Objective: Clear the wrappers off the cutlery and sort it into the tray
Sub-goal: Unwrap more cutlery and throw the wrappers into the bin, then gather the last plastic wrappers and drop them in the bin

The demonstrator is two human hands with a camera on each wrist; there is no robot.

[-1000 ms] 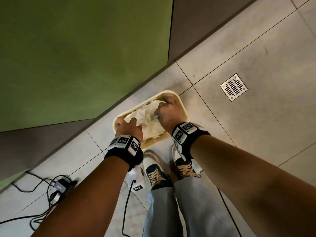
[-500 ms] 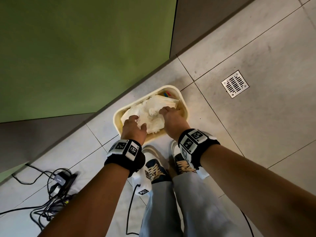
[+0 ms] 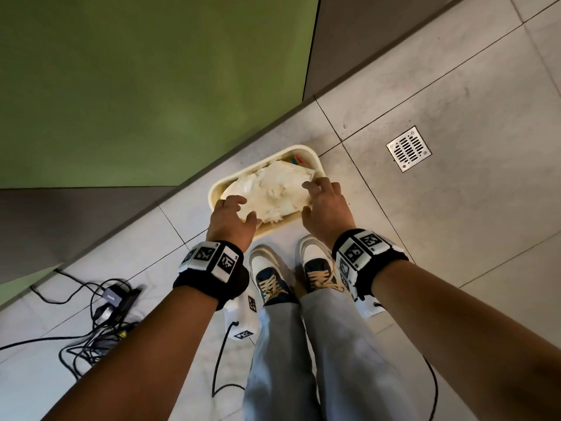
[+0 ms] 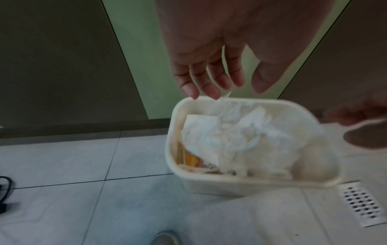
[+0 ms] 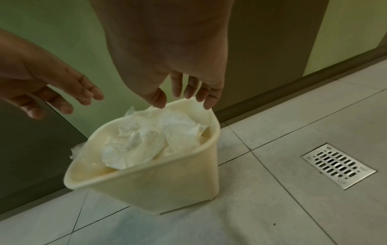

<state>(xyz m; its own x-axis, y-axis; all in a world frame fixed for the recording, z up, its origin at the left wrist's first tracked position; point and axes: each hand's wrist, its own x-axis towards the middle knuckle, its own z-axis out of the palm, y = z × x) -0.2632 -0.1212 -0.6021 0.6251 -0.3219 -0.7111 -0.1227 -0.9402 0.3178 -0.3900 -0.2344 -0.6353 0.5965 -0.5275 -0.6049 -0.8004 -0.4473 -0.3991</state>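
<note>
A cream plastic bin stands on the tiled floor against the wall, heaped with crumpled white and clear wrappers. My left hand hovers over its near left rim with fingers spread and holds nothing. My right hand hovers over the near right rim, also spread and empty. In the left wrist view a clear film on the wrappers sits just under the left hand. In the right wrist view the right hand hangs just above the bin. No cutlery or tray is in view.
A metal floor drain lies to the right of the bin. My shoes stand just in front of it. Black cables and an adapter sprawl on the floor at the left. A green and grey wall stands behind.
Both hands were down in the bin on the wrappers. They have lifted off and drawn back over the near rim, fingers spread.
</note>
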